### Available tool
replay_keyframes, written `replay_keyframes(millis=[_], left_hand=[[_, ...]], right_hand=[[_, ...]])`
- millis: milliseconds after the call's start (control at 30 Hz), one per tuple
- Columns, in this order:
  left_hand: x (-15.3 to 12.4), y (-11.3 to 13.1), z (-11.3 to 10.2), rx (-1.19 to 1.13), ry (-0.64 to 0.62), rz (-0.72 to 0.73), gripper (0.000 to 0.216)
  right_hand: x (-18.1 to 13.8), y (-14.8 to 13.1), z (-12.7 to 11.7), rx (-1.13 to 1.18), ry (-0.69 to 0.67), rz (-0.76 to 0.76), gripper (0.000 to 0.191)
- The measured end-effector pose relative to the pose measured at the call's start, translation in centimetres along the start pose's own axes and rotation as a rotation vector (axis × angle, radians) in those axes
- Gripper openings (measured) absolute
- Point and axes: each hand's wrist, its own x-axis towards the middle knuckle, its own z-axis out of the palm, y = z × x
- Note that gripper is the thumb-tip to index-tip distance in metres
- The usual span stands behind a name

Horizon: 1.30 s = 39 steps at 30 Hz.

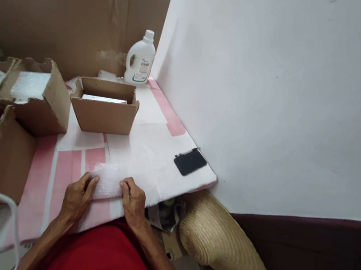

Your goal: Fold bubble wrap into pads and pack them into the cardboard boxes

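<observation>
A small bundle of bubble wrap (109,180) lies on the pink and white table top (151,148) close to its near edge. My left hand (76,198) grips the bundle's left end with curled fingers. My right hand (133,200) presses on its right end, fingers bent over the wrap. What the wrap covers is hidden. A black flat screen part (190,161) lies on the table to the right, near the wall.
An open cardboard box (104,107) with a white item inside stands mid-table. More cardboard boxes (32,95) with bubble wrap crowd the left. A white detergent bottle (140,58) stands at the back by a cardboard sheet. A straw hat (221,242) hangs below the table's right corner.
</observation>
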Motion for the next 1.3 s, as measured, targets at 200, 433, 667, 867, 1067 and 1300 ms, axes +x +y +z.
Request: replay_keyframes(millis=[200, 433, 667, 867, 1067, 1300], left_hand=[[0.8, 0.4, 0.5, 0.067, 0.091, -0.022, 0.033], [-1.4, 0.3, 1.8, 0.409, 0.163, 0.573, 0.052], [-2.5, -1.9, 3.2, 0.541, 0.006, 0.647, 0.05], [-0.9, -2.7, 2.1, 0.462, 0.034, 0.73, 0.044], [1.9, -2.6, 0.3, 0.192, 0.036, 0.712, 0.033], [9.1, 2.9, -4.3, 0.111, 0.321, 0.461, 0.053]], right_hand=[[1.4, 0.3, 1.8, -0.252, 0.019, 0.022, 0.03], [1.7, 0.4, 2.1, -0.355, -0.023, 0.098, 0.021], [1.2, -0.6, 0.3, -0.308, 0.003, -0.324, 0.034], [1.0, 0.7, -1.5, -0.279, -0.217, -0.454, 0.036], [3.3, 0.5, -0.6, -0.385, -0.193, -0.629, 0.023], [13.4, -5.0, -8.4, -0.24, 0.182, -0.64, 0.02]])
